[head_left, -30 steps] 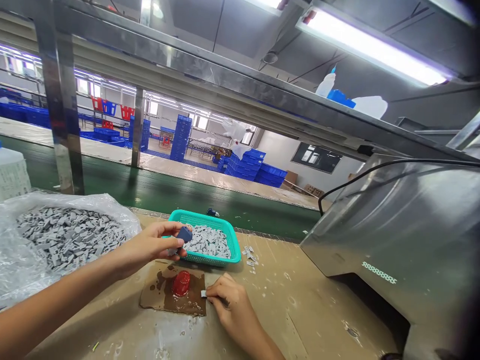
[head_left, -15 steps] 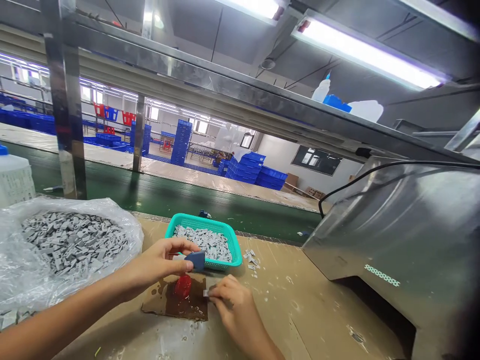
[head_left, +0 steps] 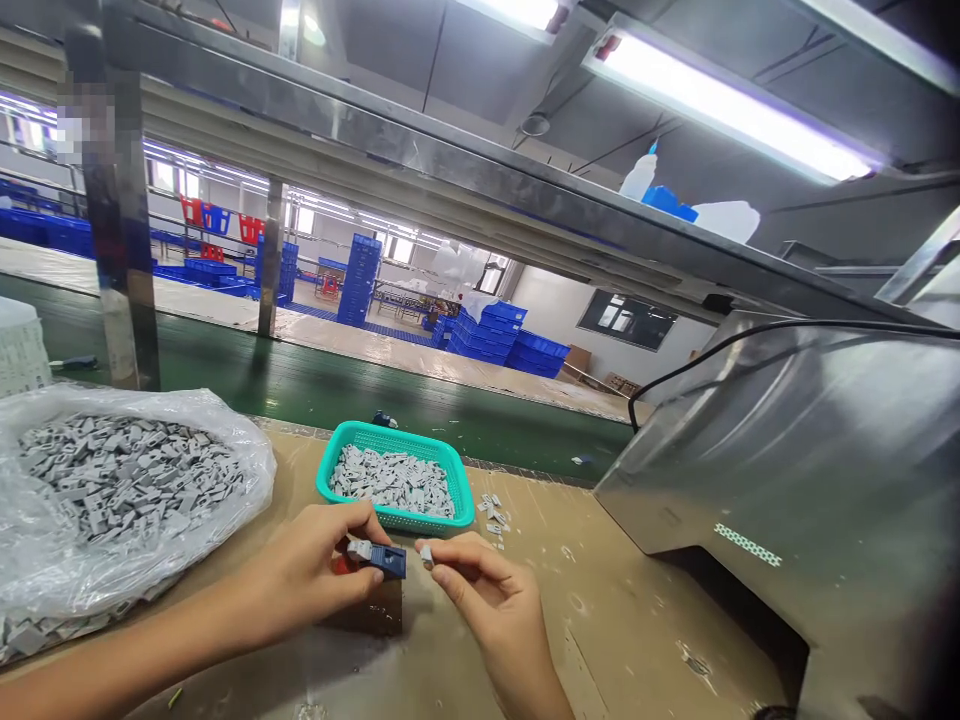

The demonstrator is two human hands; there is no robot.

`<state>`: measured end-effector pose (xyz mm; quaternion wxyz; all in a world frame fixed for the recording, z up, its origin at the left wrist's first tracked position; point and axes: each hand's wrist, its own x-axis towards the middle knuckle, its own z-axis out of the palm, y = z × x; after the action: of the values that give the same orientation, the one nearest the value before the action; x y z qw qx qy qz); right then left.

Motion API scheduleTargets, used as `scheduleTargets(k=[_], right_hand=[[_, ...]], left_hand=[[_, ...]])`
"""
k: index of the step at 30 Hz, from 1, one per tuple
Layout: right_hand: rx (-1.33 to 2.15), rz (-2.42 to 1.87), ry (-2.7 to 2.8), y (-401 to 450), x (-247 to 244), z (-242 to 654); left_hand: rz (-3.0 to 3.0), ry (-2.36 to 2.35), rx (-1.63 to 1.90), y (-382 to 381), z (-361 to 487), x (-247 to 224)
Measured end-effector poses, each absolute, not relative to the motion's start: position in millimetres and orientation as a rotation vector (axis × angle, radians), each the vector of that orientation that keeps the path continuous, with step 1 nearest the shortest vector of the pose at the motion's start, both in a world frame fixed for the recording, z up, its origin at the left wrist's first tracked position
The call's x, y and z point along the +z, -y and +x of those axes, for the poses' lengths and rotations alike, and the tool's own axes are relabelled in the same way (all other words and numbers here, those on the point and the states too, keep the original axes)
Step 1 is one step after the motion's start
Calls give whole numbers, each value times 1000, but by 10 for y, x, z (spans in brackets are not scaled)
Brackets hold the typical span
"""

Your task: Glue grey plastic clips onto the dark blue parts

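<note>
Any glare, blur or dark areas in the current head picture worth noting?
All in the head view: the ceiling light burns out to white; pale glare streaks the metal housing; the upper right corner falls dark; a pixelated patch covers part of the metal post; the left hand and right hand look fairly sharp.

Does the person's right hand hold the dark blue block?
No, the left hand holds the dark blue block, while the right hand pinches a small pale piece.

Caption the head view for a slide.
Left hand holds a navy part, right hand a small grey piece, near a teal basket of grey pieces.
</note>
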<state>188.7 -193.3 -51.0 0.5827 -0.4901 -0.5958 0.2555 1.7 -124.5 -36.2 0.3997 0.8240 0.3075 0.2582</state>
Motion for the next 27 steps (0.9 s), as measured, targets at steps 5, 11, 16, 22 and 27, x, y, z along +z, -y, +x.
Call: scheduleTargets(k=[5, 11, 16, 22, 27], right_hand=[[538, -1098, 1493, 1981, -519, 1813], [475, -1058, 1531, 1986, -555, 1786], [400, -1110, 1644, 2019, -575, 1751], [251, -1116, 1929, 2000, -692, 1714], [166, -1151, 1986, 1903, -636, 1791]], left_hand=[[2016, -701, 649, 1312, 46, -383], [2006, -692, 646, 1395, 73, -328], [1984, -690, 717, 1395, 53, -277], [1552, -595, 837, 1314, 86, -298], [1213, -562, 833, 1127, 92, -316]])
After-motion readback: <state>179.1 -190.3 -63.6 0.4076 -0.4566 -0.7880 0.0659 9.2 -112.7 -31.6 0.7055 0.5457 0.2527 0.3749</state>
